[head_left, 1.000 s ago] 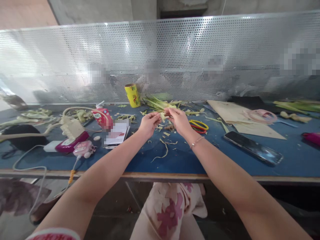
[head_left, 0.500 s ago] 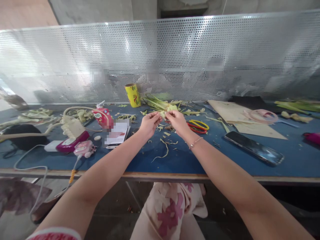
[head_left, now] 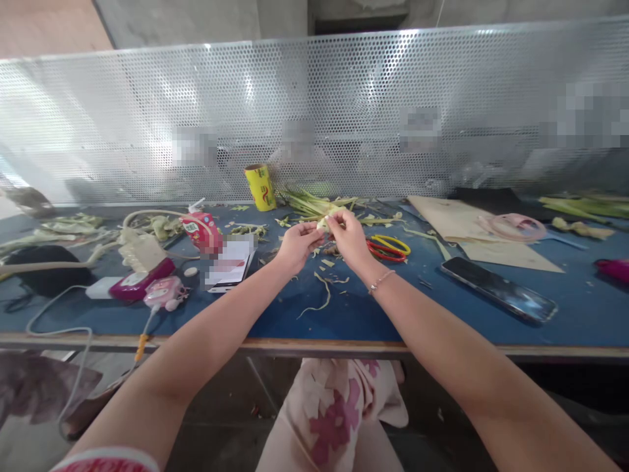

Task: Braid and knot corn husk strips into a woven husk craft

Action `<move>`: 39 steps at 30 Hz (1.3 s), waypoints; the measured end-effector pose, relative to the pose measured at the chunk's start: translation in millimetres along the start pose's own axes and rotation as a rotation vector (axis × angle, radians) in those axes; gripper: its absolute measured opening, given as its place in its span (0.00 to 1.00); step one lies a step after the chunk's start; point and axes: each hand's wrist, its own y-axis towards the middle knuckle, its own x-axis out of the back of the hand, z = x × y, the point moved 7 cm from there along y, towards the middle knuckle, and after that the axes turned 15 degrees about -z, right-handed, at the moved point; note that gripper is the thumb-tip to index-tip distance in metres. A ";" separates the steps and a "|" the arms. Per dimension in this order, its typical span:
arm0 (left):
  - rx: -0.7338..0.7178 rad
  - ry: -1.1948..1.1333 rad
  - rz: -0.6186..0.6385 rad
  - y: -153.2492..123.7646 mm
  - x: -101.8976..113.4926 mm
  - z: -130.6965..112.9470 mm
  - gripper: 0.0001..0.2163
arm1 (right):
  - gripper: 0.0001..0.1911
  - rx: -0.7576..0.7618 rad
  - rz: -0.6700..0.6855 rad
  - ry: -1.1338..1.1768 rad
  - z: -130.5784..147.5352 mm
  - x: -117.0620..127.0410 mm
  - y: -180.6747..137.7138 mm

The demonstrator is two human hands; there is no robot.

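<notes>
**Pale piece (head_left: 322, 225) pinched between two hands over blue table (head_left: 289, 321)**

The small pale piece is gripped at the fingertips of both hands, which are brought close together near the middle of the table. Its left side is clasped by the left hand (head_left: 297, 246), with thumb and fingers closed on it; its right side is pinched by the right hand (head_left: 348, 237). What kind of piece it is cannot be told, as it is partly covered by the fingers. A bracelet (head_left: 381, 280) is worn on the right wrist.

Just beyond the hands, long green stalks (head_left: 312, 202) are heaped, with a yellow tube (head_left: 260, 189) stood near their left end. Red and yellow loops (head_left: 393, 247) are seen just right of the right hand. Below the hands, pale scraps (head_left: 326, 263) and a thin curled strip (head_left: 324, 298) are scattered. A dark phone (head_left: 498, 290) is laid farther right, near cardboard sheets (head_left: 442, 223).
</notes>
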 end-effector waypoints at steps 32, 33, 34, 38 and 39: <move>-0.212 0.199 0.084 -8.7 -5.7 -9.1 0.16 | 0.08 0.302 -0.012 -0.195 33.8 5.5 -7.8; -0.233 0.223 0.090 -9.2 -6.1 -10.0 0.16 | 0.08 0.314 -0.016 -0.199 34.6 5.9 -7.8; -0.250 0.241 0.094 -9.8 -6.4 -10.8 0.16 | 0.08 0.323 -0.019 -0.201 35.1 6.2 -7.8; -0.242 0.210 0.112 -10.9 -7.2 -11.8 0.15 | 0.08 0.325 -0.025 -0.197 36.0 7.2 -7.1; -0.216 0.175 0.124 -10.9 -7.8 -11.2 0.13 | 0.08 0.321 -0.028 -0.192 36.2 7.5 -7.0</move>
